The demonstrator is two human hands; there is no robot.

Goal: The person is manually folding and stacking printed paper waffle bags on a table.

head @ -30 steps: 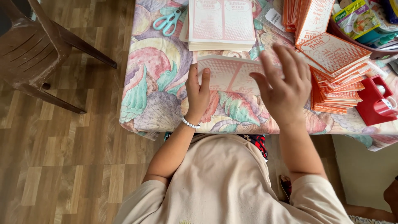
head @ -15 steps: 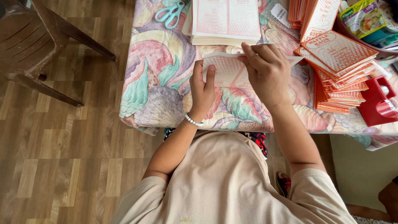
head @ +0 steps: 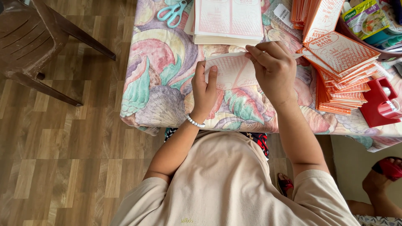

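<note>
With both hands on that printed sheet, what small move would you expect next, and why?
Probably pressing the fold flat. The right hand has the top edge of the sheet pinched and bent over towards the person, while the left hand pins its left end to the table. Finished folded pieces sit stacked at the right.

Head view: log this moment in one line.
left hand: holding printed paper sheet | right hand: pinching sheet's top edge | sheet: partly folded | table: scissors, paper stacks

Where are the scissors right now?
In the head view, the teal scissors lie at the table's far edge, left of the flat sheet stack, beyond the left hand.
</note>
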